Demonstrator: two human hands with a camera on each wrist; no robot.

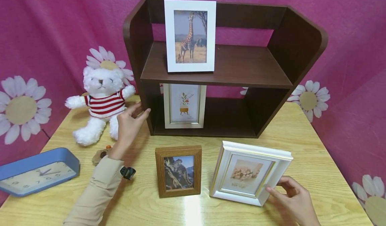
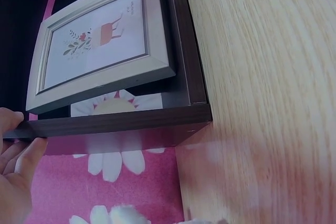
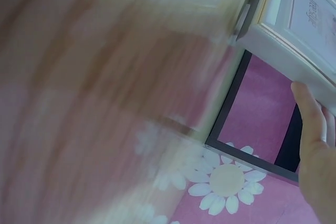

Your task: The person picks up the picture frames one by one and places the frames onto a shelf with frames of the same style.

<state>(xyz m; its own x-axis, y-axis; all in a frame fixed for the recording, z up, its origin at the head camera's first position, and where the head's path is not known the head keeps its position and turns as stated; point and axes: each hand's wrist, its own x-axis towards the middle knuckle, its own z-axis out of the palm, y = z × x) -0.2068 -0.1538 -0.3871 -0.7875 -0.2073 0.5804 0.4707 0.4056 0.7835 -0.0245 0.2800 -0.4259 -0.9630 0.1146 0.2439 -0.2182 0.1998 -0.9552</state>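
Observation:
My left hand point(image 1: 130, 122) pinches the left side panel of a dark brown two-tier shelf point(image 1: 241, 65), thumb and fingers at its front edge. In the left wrist view, the thumb lies against the outer face of that panel point(image 2: 121, 124). At the front right, my right hand point(image 1: 291, 199) grips the right side of a white picture frame point(image 1: 274, 152) with gold trim, thumb at its front edge and fingers partly hidden behind. The frame leans back, its picture facing me. Left of it stands a brown wooden frame point(image 1: 197, 169) with a leopard picture.
On the upper tier is a white frame point(image 1: 191, 67) with a giraffe picture; below it, a champagne-coloured frame point(image 1: 184, 125) with a plant drawing. A white teddy bear point(image 1: 105, 105), a blue clock point(image 1: 39, 172) and a small brown object point(image 1: 98, 157) sit at the left.

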